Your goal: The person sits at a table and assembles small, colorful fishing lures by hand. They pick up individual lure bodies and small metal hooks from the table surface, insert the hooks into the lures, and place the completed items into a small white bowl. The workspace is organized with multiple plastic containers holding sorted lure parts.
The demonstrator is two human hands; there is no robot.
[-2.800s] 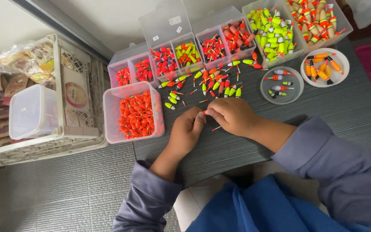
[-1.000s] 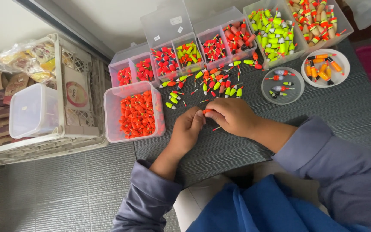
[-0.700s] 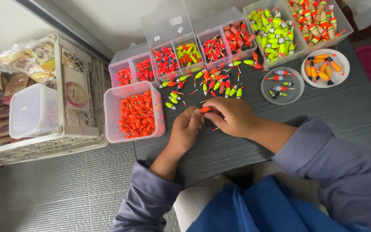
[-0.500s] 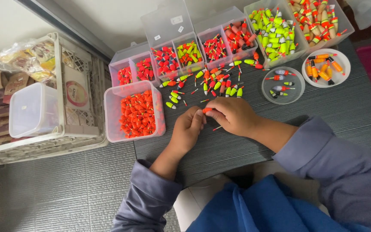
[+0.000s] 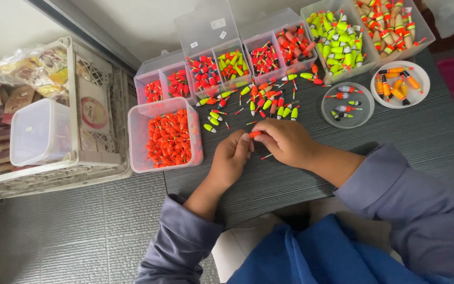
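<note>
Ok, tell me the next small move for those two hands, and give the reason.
Probably drop the small orange float into the clear tub of orange floats on the left. Both the left hand and the right hand pinch it between their fingertips over the dark table, and that tub holds pieces of the same colour.

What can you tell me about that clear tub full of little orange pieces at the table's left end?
The clear rectangular plastic tub has rounded corners, no lid on it, and stands upright at the left edge of the dark grey table. It holds a heap of small orange-red float pieces. A white plastic crate stands close on its left. Neither hand touches it; the left hand is nearest.
</note>
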